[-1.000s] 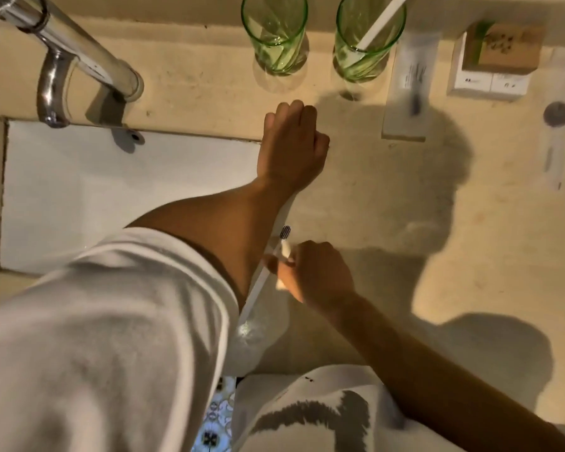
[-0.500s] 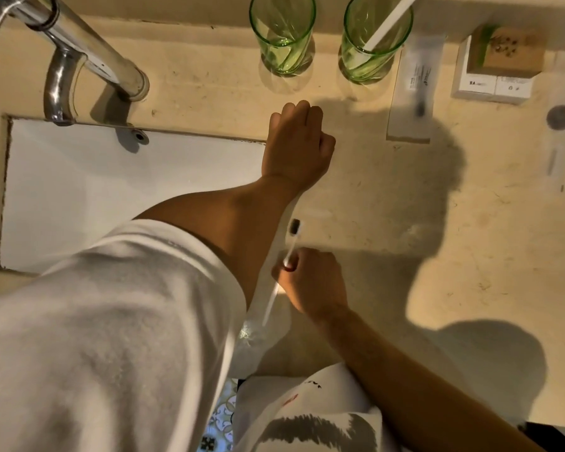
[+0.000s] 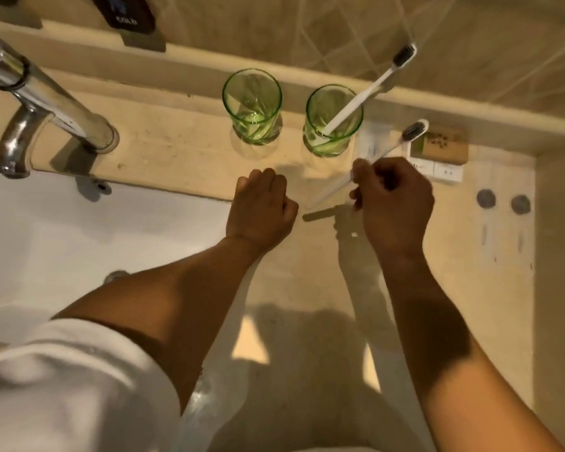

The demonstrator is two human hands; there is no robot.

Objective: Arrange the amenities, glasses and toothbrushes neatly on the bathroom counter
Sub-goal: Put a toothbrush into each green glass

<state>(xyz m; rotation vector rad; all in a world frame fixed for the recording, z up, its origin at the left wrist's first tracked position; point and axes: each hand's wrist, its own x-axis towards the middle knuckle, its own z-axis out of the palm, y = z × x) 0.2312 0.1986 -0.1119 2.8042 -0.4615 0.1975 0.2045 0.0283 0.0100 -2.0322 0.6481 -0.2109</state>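
Observation:
Two green glasses stand at the back of the beige counter point(image 3: 183, 148). The left glass point(image 3: 252, 106) is empty; the right glass point(image 3: 331, 120) holds a white toothbrush point(image 3: 366, 93) leaning right, dark bristles up. My right hand point(image 3: 392, 203) grips a second white toothbrush point(image 3: 388, 150) by its handle, head pointing up-right just right of the right glass. My left hand point(image 3: 261, 210) rests on the counter as a closed fist; nothing shows in it. A clear wrapper point(image 3: 366, 278) trails down from under my right hand.
A chrome faucet point(image 3: 43, 102) overhangs the white sink point(image 3: 79, 243) on the left. A brown box on white amenity boxes point(image 3: 437, 158) sits back right, beside a flat white packet point(image 3: 369, 145). Two clear sachets with dark discs point(image 3: 503, 220) lie far right by the wall.
My right hand has lifted the toothbrush up and right, from near the counter's front edge to beside the right glass. The view has tilted up. My left fist stays put.

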